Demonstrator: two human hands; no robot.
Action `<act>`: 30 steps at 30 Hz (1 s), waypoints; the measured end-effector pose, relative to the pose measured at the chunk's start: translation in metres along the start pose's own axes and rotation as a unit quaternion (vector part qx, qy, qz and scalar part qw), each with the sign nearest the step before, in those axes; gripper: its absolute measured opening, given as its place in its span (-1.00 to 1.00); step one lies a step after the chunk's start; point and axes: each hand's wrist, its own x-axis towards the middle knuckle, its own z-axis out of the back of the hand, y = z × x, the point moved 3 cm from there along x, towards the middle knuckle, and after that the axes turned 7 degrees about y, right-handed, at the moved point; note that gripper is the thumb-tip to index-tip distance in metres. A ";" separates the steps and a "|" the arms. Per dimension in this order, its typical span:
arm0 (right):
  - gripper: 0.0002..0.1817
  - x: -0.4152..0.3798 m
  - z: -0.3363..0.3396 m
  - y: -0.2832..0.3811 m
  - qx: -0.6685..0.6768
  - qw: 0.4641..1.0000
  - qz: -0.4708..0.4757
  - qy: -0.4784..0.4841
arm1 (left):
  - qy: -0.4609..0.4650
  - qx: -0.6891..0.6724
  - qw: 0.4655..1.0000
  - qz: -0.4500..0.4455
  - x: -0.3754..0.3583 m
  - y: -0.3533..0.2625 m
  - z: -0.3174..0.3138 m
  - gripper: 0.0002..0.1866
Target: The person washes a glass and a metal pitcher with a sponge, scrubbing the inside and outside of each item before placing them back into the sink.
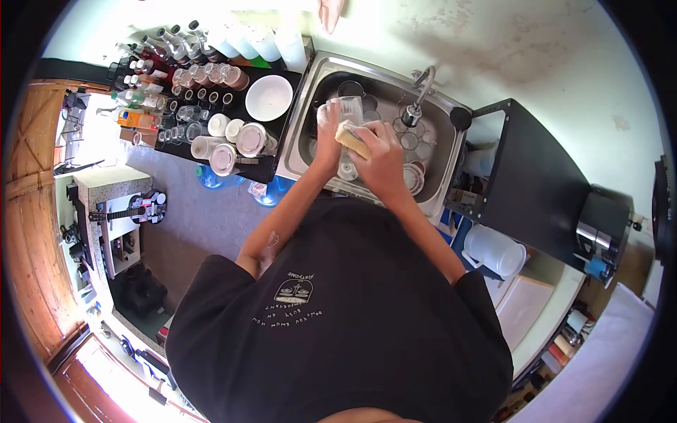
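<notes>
Over the steel sink (441, 187), my left hand (328, 136) is wrapped round a clear glass (350, 107), with white suds on the fingers. Close beside it, my right hand (381, 155) grips a yellow sponge (352, 142), which is near the base of the glass. Several glasses (423, 149) stand in the basin below, together with stacked dishes (412, 178) toward the front. A dark round pan (350, 89) lies at the back left of the basin, partly hidden by the glass.
A faucet (423, 88) rises behind the sink. On the dark counter at left stand a white bowl (269, 97), lidded tubs (252, 139), bottles and cups. At right are a black cabinet (539, 169) and a clear plastic pitcher (490, 250).
</notes>
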 end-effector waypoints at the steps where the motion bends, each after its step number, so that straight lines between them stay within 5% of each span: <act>1: -0.65 0.003 0.001 -0.004 0.008 1.000 -0.023 -0.017 | 0.006 0.042 0.998 -0.050 0.007 0.015 0.011 -0.28; 3: -0.67 0.011 -0.001 -0.013 0.026 0.996 -0.072 -0.050 | 0.015 0.128 0.981 -0.143 0.022 0.063 0.038 -0.37; 6: -0.70 0.036 0.003 -0.031 0.078 0.977 -0.127 -0.150 | 0.045 -0.055 0.997 0.006 -0.001 0.015 -0.007 -0.42; 8: -0.73 0.028 0.006 -0.030 0.068 0.985 -0.102 -0.124 | 0.067 -0.105 0.990 0.062 -0.001 0.008 -0.011 -0.43; 12: -0.74 -0.006 0.002 -0.014 0.086 0.992 -0.084 -0.038 | 0.118 -0.183 0.968 0.123 0.012 -0.002 0.001 -0.46; 19: -0.67 0.026 0.003 -0.046 0.103 0.977 -0.142 -0.119 | 0.156 -0.174 0.957 0.172 -0.003 0.010 -0.014 -0.25; 24: -0.61 -0.011 0.003 -0.009 0.034 0.997 -0.063 -0.014 | 0.163 -0.206 0.955 0.135 0.011 0.016 -0.001 -0.20; 30: -0.61 0.005 0.003 -0.027 0.074 0.990 -0.085 -0.087 | 0.126 -0.106 0.981 0.098 0.001 0.008 -0.012 -0.26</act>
